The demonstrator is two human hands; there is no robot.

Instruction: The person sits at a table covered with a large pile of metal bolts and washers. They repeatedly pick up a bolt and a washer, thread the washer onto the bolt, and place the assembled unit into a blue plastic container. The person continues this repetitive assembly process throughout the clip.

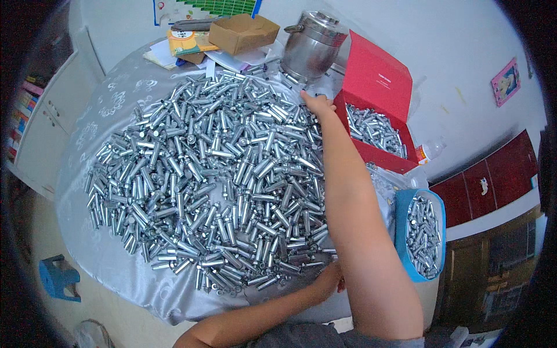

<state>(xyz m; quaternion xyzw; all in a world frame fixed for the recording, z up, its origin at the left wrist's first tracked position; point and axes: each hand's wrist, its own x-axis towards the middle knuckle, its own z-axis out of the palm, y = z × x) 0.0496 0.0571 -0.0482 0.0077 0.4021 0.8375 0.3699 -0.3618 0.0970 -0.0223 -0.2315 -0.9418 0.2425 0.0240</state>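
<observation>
Covering most of the surface [96, 255], which is dressed in shiny grey cloth, a broad heap of silver metal bolts [232, 174] lies loose, the pieces pointing in every direction. A few small metal rings [215, 286] lie at the near edge of the heap. The right hand [319, 105] is at the far right edge of the heap, at the end of an outstretched forearm, near the lidded steel pot [312, 52] and just beside the red box [380, 64]; its fingers point away from the body, and whether they grip anything cannot be told. The left hand [332, 275] is low at the near right of the heap, largely hidden behind the right forearm, so its grip cannot be determined. The red box stands with its lid raised and contains further metal pieces. The blue container [402, 238], at the right edge of the surface, is likewise filled with metal pieces. At the far side, 1 open cardboard box [243, 36] and 1 yellow packet [184, 45] rest over papers. A blue stool [60, 278] stands on the floor at left.
</observation>
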